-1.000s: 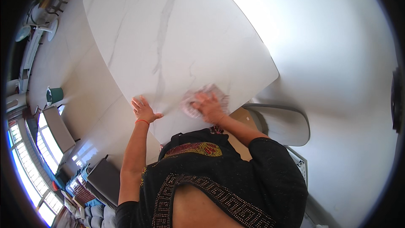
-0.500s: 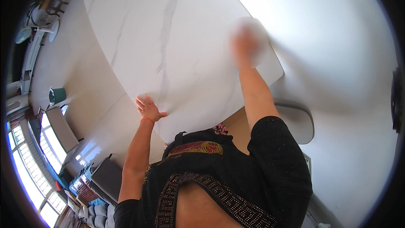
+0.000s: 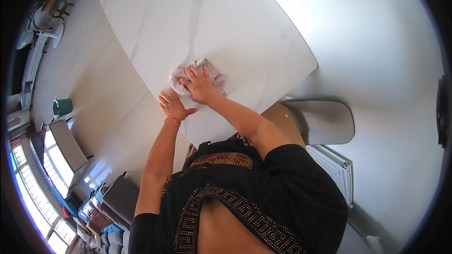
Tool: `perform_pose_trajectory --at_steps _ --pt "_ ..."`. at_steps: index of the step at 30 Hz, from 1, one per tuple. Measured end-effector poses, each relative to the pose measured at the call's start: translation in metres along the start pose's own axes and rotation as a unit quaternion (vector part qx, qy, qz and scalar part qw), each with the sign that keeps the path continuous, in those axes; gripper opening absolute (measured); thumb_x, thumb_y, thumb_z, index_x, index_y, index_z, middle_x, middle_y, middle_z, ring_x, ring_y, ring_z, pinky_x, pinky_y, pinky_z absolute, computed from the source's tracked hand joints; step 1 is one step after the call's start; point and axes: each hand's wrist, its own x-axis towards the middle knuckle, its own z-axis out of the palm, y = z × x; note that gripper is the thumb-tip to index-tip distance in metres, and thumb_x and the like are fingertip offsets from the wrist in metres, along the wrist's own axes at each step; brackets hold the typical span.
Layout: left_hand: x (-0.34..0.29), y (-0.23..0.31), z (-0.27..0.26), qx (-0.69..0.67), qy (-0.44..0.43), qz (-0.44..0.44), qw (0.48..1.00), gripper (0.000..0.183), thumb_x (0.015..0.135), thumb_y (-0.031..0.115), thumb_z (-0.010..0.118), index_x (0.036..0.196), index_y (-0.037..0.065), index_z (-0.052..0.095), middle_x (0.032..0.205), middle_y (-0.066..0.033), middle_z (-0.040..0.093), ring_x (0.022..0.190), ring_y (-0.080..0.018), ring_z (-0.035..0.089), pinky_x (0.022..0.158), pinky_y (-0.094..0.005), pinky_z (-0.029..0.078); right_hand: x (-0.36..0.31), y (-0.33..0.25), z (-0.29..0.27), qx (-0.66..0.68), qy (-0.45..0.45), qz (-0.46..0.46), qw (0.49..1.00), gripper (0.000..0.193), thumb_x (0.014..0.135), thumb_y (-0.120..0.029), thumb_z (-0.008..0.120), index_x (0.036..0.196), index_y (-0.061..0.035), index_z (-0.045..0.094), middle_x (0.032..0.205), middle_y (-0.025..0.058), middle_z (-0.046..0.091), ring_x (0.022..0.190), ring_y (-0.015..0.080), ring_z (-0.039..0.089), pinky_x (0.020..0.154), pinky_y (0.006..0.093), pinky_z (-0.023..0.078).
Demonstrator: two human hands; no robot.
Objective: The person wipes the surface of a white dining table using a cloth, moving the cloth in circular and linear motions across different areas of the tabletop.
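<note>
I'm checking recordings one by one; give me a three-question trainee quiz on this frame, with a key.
1. Which hand is on the pale pinkish cloth?
2. True or false: a red band circles the wrist of the left hand.
3. What colour is the bin beyond the left side of the marbled tabletop? A) yellow B) green C) red

Key:
1. The right hand, fingers spread.
2. True.
3. B.
</note>
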Motion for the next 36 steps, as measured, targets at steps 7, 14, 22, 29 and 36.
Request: perform_pose_trajectory --at_steps 7,14,22,29,36 --pt "-0.01 -0.019 0.016 0.012 0.101 0.076 0.992 0.115 0.068 0.061 0.071 0.148 0.004 0.01 0.149 -0.0326 0.002 0.14 -0.046 0.001 0.113 -0.0498 0.015 -0.073 0.062 -0.011 -0.012 0.072 0.224 0.972 0.044 0.084 -0.021 0.056 0.128 -0.0254 0.052 0.145 0.007 0.034 0.138 0.0252 0.026 0.107 0.0605 0.017" --pt "-0.022 -0.094 0.035 -0.073 0.13 0.221 0.964 0.074 0.082 0.037 0.064 0.139 0.0 0.035 0.149 -0.0225 0.023 0.137 -0.0361 0.025 0.11 -0.0435 0.027 -0.138 0.155 -0.098 -0.214 0.163 0.478 0.836 0.044 0.086 -0.034 0.06 0.124 -0.0149 0.051 0.125 0.0117 0.052 0.118 0.0252 0.048 0.094 0.0503 0.039" --pt "-0.031 -0.256 0.161 -0.202 0.086 0.031 0.975 0.067 0.086 0.042 0.057 0.13 -0.007 0.045 0.134 -0.026 0.046 0.129 -0.0363 0.04 0.107 -0.0422 0.033 -0.123 0.081 -0.036 -0.152 0.102 0.504 0.844 0.066 0.079 -0.034 0.065 0.139 -0.0239 0.04 0.145 0.0143 0.033 0.137 0.0324 0.024 0.105 0.0663 0.017" --pt "-0.061 -0.348 0.25 -0.175 -0.02 -0.013 0.984 0.066 0.083 0.046 0.054 0.118 -0.009 0.056 0.118 -0.0296 0.057 0.116 -0.0392 0.053 0.1 -0.0428 0.04 -0.109 -0.106 0.015 -0.066 0.012 0.249 0.966 0.073 0.068 -0.026 0.074 0.134 -0.0233 0.045 0.146 0.0133 0.032 0.137 0.0323 0.028 0.107 0.0615 0.018" --pt "-0.069 -0.352 0.258 -0.226 -0.033 -0.002 0.974 0.059 0.084 0.044 0.055 0.114 -0.007 0.058 0.11 -0.0286 0.061 0.108 -0.0392 0.057 0.093 -0.0436 0.045 -0.152 -0.108 0.015 -0.074 0.02 0.188 0.979 0.07 0.068 -0.023 0.073 0.132 -0.0222 0.045 0.145 0.012 0.033 0.136 0.0305 0.03 0.11 0.0581 0.016"
